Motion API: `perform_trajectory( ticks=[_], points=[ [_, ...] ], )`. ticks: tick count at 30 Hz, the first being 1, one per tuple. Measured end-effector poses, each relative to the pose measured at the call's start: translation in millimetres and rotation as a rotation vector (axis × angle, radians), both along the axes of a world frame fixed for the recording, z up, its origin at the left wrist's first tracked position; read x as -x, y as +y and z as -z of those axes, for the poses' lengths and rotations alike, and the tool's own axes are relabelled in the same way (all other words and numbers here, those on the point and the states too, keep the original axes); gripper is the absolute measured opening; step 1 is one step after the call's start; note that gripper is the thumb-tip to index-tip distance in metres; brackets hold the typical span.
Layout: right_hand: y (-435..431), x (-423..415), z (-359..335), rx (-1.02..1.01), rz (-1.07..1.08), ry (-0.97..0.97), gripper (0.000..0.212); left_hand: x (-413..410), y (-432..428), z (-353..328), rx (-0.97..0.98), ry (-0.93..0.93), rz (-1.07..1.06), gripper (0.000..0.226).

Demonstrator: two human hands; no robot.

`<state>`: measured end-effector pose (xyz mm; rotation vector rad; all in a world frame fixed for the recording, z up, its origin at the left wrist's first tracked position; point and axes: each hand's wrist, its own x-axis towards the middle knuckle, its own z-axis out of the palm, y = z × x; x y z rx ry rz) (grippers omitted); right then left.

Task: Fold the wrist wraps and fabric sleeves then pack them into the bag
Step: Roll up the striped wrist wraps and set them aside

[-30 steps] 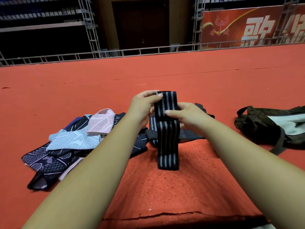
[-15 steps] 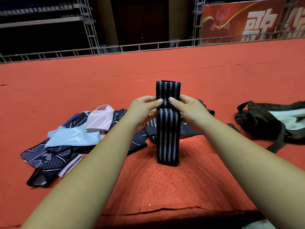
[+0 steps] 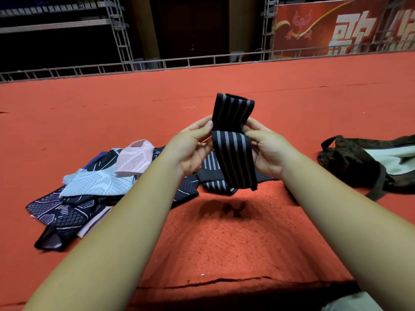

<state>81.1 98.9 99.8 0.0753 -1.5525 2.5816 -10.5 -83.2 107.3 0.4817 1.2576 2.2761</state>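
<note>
The left hand and right hand pinch the black, grey-striped elastic wrist wrap at its fold; a loosened pinch could let it spring open.

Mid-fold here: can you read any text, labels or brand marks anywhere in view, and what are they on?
"歌": large white character on the red banner; the next one is cut off by the frame edge.
Small gold characters under the banner's emblem: too blurred to read.
No readable text on the striped wrist wrap, fabric sleeves or bag.
</note>
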Motion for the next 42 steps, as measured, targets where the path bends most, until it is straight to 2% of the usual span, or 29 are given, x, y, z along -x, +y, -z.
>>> perform_trajectory(
  ticks=[3, 5, 7, 8, 9, 11, 17, 21, 25, 27, 32, 37, 40, 42],
  points=[
    [0.3, 2.3, 0.7, 0.085, -0.006, -0.052, 0.03, 0.9, -2.6, 1.9, -0.001, -0.047, -0.014, 0.025],
    [2.0, 5.8, 3.9, 0.163, 0.02, -0.073, 0.035, 2.5, -3.4, 9.1, 0.015, -0.119, -0.019, 0.022],
    [-0.2, 8.3, 7.4, 0.074, 0.083, -0.085, 0.034, 2.8, -3.8, 17.5, 0.079, -0.152, -0.002, 0.027],
    [-1.2, 10.4, 11.0, -0.022, 0.134, -0.081, 0.026, 1.9, -3.4, 21.7, 0.133, -0.14, 0.017, 0.036],
    [-2.7, 11.5, 14.1, -0.111, 0.18, -0.066, 0.018, 1.2, -3.3, 25.7, 0.19, -0.104, 0.046, 0.044],
    [-4.1, 13.3, 21.0, -0.213, 0.245, -0.028, 0.021, -2.2, -2.6, 30.7, 0.292, 0.003, 0.095, 0.049],
    [1.0, 17.0, 37.5, -0.324, 0.419, -0.018, 0.039, -4.4, -0.2, 40.8, 0.516, 0.224, 0.1, 0.028],
    [2.2, 15.2, 46.1, -0.282, 0.352, -0.17, 0.042, -7.0, 1.3, 43.2, 0.464, 0.183, 0.044, 0.015],
    [-0.8, -5.5, 52.0, -0.407, 0.125, -0.337, 0.043, -9.6, -0.4, 49.5, 0.376, 0.069, -0.025, 0.031],
    [-1.7, -10.3, 60.7, -0.393, 0.094, -0.34, 0.042, -9.0, -3.7, 55.7, 0.377, 0.056, -0.021, 0.035],
    [-9.1, -11.8, 101.0, -0.278, 0.073, -0.307, 0.026, -13.9, -12.2, 87.1, 0.481, 0.076, 0.015, 0.023],
    [-12.5, -18.2, 141.9, -0.172, 0.08, -0.314, 0.029, -24.6, -15.8, 140.7, 0.444, 0.022, 0.043, 0.037],
    [-12.3, -16.5, 144.8, -0.161, 0.097, -0.306, 0.034, -26.2, -18.0, 153.3, 0.36, -0.006, 0.032, 0.038],
    [-12.1, -16.9, 143.6, -0.147, 0.084, -0.295, 0.028, -27.1, -19.2, 154.0, 0.351, 0.003, 0.01, 0.036]
  ],
)
